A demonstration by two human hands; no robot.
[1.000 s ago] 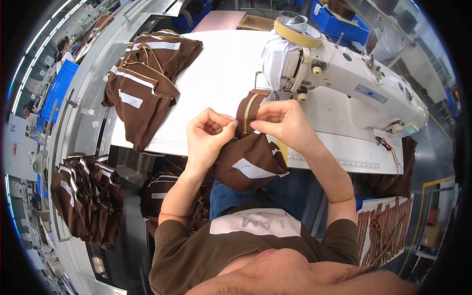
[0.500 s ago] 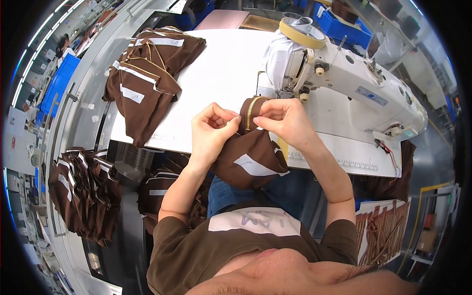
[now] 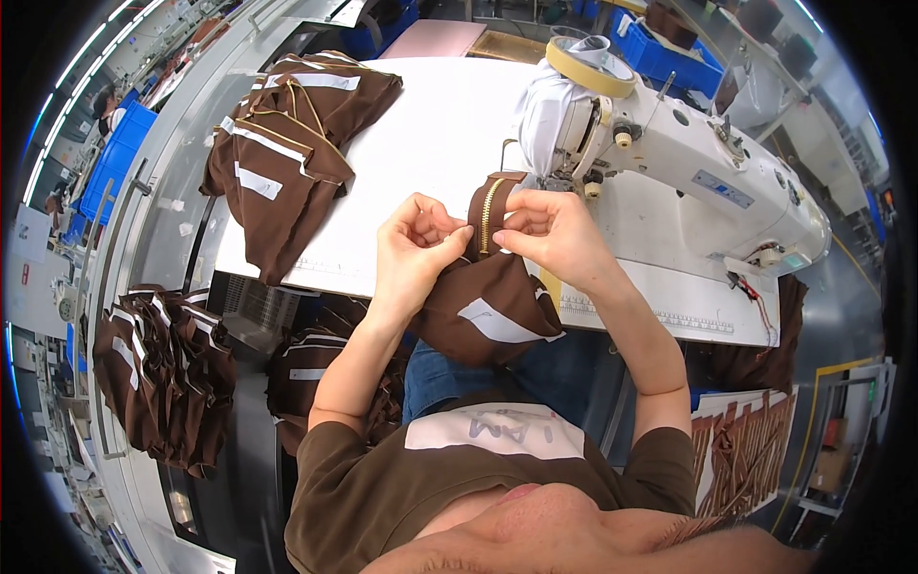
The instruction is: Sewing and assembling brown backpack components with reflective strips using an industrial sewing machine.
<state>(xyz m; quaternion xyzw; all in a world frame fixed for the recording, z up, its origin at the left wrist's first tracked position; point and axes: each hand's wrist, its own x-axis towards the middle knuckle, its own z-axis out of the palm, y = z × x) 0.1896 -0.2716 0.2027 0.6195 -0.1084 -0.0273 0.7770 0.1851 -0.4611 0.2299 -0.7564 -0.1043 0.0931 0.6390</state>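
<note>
Between my hands is a brown zipper tape [image 3: 489,215] with gold teeth, running up toward the sewing machine's needle area. My left hand [image 3: 421,241] pinches its left edge between thumb and forefinger. On the opposite edge, my right hand [image 3: 550,234] pinches the tape the same way, its other fingers curled. Below the zipper hangs a brown fabric piece [image 3: 469,311] with a white patch, draped over the table's front edge above my lap. The white sewing machine [image 3: 688,158] stands just beyond my right hand.
A pile of brown fabric pieces [image 3: 287,143] with white strips lies on the white table [image 3: 430,115] at left. More brown pieces [image 3: 167,383] hang lower left. A yellow tape roll [image 3: 588,75] rests on the machine. Brown strips [image 3: 741,450] hang at lower right.
The zipper's upper end stands out slightly straighter and flatter between my hands. Both hands keep their pinch with barely any shift.
</note>
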